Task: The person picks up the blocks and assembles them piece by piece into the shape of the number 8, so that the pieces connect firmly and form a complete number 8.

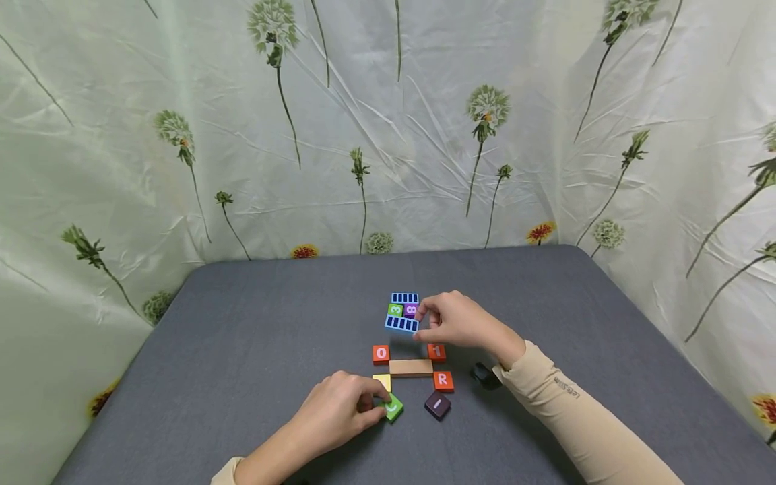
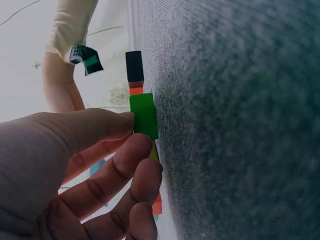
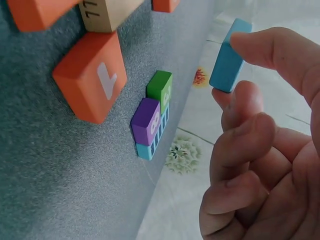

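My left hand [image 1: 336,409] pinches a green block [image 1: 394,408] with a white letter, at the near left of the block layout. In the left wrist view its thumb and forefinger are on the green block's side, which stands close to the cloth. My right hand [image 1: 461,322] holds a light blue block [image 1: 401,325] with dark stripes between thumb and fingertips, raised over the table. Just beyond it lie a green block [image 3: 161,89] with a 3 and a purple block [image 3: 146,122] with an 8. A second blue striped block [image 1: 405,298] sits behind those two.
Between the hands a plain wooden plank [image 1: 411,368] lies crosswise. Around it are orange blocks marked 0 [image 1: 380,354], 1 [image 1: 436,351] and R [image 1: 443,381], plus a yellow block [image 1: 382,381]. A dark block [image 1: 438,405] lies nearer, turned askew. Flowered cloth [image 1: 418,135] hangs behind the grey table [image 1: 273,323].
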Demonstrator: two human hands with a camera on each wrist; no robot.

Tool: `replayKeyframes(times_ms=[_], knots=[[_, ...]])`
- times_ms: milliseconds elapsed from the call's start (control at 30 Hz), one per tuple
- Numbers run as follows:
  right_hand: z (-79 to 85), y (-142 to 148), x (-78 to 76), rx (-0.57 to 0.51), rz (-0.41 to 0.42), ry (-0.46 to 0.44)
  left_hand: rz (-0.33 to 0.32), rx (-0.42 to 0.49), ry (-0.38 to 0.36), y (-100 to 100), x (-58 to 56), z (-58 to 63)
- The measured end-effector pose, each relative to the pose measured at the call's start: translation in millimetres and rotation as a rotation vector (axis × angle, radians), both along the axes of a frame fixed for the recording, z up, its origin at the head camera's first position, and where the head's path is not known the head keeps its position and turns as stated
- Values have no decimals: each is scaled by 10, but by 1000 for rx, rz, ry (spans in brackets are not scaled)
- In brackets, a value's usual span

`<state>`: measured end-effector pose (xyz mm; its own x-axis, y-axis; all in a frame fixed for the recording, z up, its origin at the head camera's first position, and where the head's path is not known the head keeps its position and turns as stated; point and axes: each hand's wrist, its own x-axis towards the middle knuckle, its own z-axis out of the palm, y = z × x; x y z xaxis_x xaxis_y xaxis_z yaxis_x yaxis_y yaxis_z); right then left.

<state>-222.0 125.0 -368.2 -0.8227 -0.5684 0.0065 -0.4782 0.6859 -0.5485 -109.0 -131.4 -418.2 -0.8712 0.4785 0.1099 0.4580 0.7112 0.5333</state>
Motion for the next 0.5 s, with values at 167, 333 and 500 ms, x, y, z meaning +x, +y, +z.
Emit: replayKeyframes(times_ms=[167,333,500], knots=[[4,55,100,-4,16,8,-2,7,22,0,3,-4],[-5,90,208,2,39,22,-1,8,2,1,1,-1],[-10,124,317,8,63,47,-1,5,-19,6,0,7]])
